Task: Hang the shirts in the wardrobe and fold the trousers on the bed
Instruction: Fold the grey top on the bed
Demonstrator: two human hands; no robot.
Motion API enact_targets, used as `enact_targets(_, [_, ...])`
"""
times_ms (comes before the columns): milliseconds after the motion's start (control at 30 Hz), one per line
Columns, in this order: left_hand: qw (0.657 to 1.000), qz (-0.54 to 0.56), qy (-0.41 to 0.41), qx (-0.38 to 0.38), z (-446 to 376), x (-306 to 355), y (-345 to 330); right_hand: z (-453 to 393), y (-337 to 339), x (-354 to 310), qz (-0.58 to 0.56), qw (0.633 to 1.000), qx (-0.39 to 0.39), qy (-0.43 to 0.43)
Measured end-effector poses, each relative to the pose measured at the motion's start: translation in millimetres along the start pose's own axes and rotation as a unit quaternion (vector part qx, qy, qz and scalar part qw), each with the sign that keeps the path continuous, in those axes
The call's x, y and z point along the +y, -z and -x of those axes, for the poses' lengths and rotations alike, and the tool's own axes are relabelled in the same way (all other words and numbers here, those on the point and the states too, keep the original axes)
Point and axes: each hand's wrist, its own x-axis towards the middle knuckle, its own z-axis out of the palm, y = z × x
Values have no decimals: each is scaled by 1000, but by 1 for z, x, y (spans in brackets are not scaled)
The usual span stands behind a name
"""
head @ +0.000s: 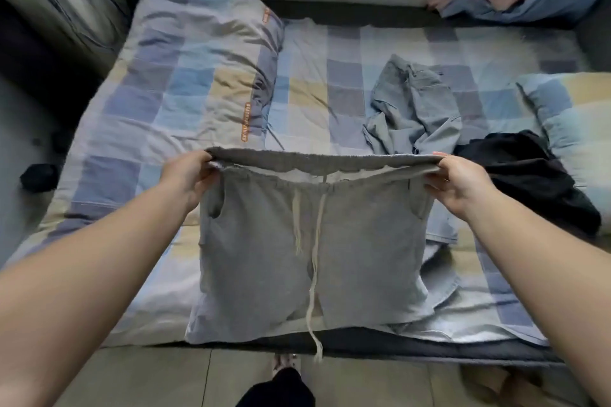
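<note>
above the bed [330, 53], left hand [188, 175] and right hand [459, 185] pinch grey trousers [264, 258], waistband level, legs hanging.

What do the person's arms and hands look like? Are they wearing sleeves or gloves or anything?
No gloves and no sleeves that show. Both forearms are bare all the way down to the picture's edge. The left hand and the right hand are bare too, with no rings, watch or bracelet in sight. The fingernails look short and plain, though the picture is a bit too soft to be sure about them.
</note>
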Motion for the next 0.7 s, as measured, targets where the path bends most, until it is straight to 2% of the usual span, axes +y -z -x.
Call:
enact_targets(300, [999,-38,1,3,-183,-56,-61,-167,-99,58,-8,998,25,-51])
enact_targets(500, [999,-46,-20,6,-275,-93,-86,-253,-152,89,-29,998,43,-21])
enact_targets(600, [999,-36,-8,-24,-311,-110,-92,-279,-179,99,-48,998,-4,-26])
enact_targets(700, [997,-62,1,-40,-336,-120,-93,-293,-201,113,-21,998,-41,-49])
